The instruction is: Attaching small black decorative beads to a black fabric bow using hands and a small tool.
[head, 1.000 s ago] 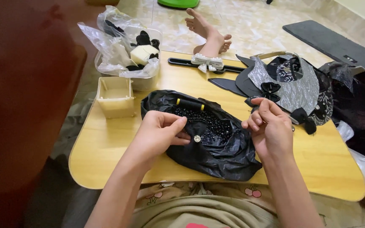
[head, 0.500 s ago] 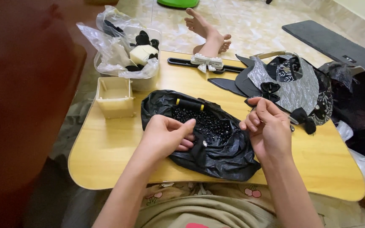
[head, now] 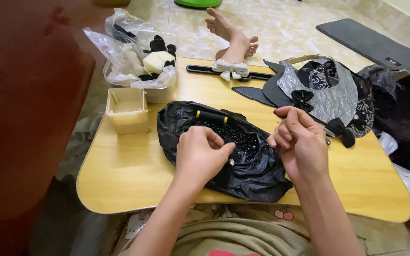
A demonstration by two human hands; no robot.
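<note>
A crumpled black plastic bag (head: 247, 180) lies open on the low wooden table (head: 129, 166), with a heap of small black beads (head: 237, 135) inside it. My left hand (head: 200, 152) rests on the bag's near left side. Its curled fingers pinch a tiny silver bead (head: 232, 162). My right hand (head: 301, 142) hovers over the bag's right edge with thumb and fingertips pinched together. Whatever they pinch is too fine to see.
A small beige open box (head: 127, 110) stands left of the bag. Behind it is a clear tub (head: 141, 59) lined with plastic. At the back lie a black headband with a silver bow (head: 226, 70) and black and silver fabric pieces (head: 326, 92). Another person's foot (head: 233, 35) rests on the floor beyond.
My left hand has curled its fingers and shifted slightly right over the bag, with the silver bead still in them. My right hand has barely moved.
</note>
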